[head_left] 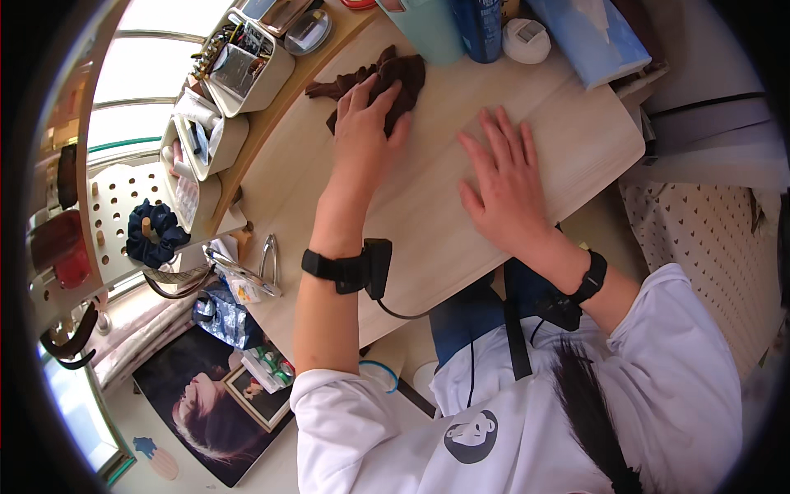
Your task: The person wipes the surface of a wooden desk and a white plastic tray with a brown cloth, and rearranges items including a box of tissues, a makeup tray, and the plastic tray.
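Near the far left edge of the pale wooden desk top [428, 189], a bunched dark brown cloth [407, 82] lies under my left hand [364, 128]. The fingers of that hand bend over the cloth and press it against the wood, with the thumb set apart on the right side. My right hand [510, 185] rests palm down on the bare desk to the right, fingers stretched and a little apart, holding nothing. Each wrist wears a black strap with a small black box.
At the far edge stand a light green container [424, 29], a blue bottle [477, 29], a round white container [527, 41] and a blue tissue pack [597, 37]. White organizer bins [251, 90] line the left shelf. A silver stand [267, 263] sits by the left edge.
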Available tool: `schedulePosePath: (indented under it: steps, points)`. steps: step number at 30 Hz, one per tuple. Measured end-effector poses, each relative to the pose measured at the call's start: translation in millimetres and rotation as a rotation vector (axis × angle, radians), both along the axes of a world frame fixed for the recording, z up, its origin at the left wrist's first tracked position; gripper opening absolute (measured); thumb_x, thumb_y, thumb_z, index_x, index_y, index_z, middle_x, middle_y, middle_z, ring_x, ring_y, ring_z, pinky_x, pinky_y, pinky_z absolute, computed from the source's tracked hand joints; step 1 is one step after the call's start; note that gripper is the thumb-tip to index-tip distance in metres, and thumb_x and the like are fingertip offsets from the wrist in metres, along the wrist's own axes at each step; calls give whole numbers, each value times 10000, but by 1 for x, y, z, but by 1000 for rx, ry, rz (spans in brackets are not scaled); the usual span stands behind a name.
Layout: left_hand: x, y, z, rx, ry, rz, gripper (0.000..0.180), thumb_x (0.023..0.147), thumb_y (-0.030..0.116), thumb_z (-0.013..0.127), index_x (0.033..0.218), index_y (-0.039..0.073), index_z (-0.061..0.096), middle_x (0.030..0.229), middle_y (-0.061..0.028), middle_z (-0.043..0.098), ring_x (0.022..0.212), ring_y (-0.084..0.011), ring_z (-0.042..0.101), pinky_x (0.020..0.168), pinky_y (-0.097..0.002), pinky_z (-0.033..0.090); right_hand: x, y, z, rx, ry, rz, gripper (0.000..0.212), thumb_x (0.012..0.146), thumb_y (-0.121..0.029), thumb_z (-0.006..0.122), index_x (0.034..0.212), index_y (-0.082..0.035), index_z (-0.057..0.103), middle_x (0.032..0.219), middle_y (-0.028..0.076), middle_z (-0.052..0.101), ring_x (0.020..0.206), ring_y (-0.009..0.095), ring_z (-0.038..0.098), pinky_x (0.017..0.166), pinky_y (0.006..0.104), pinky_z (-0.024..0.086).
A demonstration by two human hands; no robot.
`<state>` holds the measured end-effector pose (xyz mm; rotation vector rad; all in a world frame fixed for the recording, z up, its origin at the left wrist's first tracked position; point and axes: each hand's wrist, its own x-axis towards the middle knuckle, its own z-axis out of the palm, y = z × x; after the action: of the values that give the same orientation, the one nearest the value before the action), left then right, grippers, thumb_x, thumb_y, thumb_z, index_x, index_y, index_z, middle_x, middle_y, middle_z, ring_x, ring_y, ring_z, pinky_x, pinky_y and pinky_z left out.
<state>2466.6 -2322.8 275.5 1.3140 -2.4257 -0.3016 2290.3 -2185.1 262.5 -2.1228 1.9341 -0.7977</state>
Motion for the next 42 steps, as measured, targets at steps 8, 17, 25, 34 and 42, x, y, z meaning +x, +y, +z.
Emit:
schedulePosePath:
  steps: [8,17,25,34,42]
  points:
    - [13,123,21,210,44,16,602,966,349,556,1504,137,387,1537,-198,352,1431,-438,274,1159,-479,262,-3,1,-12,-242,-94,10,685,837,-285,686,1422,-51,416,1450,233,411,1390,427,326,1143,591,221]
    - [106,223,1,-125,-171,451,541,1027,378,461,1493,112,395,1541,-215,322,1454,-435,215,1177,-526,204,77,-3,11,21,147,451,592,852,-471,668,1371,-209,555,1529,158,373,1440,419,265,1089,708,218]
    - [130,242,-23,-194,-82,627,498,976,363,550,1359,44,529,1487,-204,392,1443,-388,258,1177,-534,219,119,-109,-12,33,158,369,667,857,-486,643,1415,-158,479,1485,129,441,1438,348,309,1098,655,280]
    - [130,235,-26,-175,21,632,568,930,367,610,1342,-12,514,1443,-224,440,1402,-392,325,1166,-522,251,201,-217,-26,18,166,338,861,744,-571,652,1452,-123,452,1539,127,380,1444,318,302,1135,600,268]
    - [135,235,-31,-167,82,648,516,920,298,623,1345,25,518,1439,-201,450,1375,-386,360,1158,-513,262,255,-175,-15,-58,155,843,611,740,-411,699,1277,-135,608,1331,119,568,1280,312,498,1081,451,393]
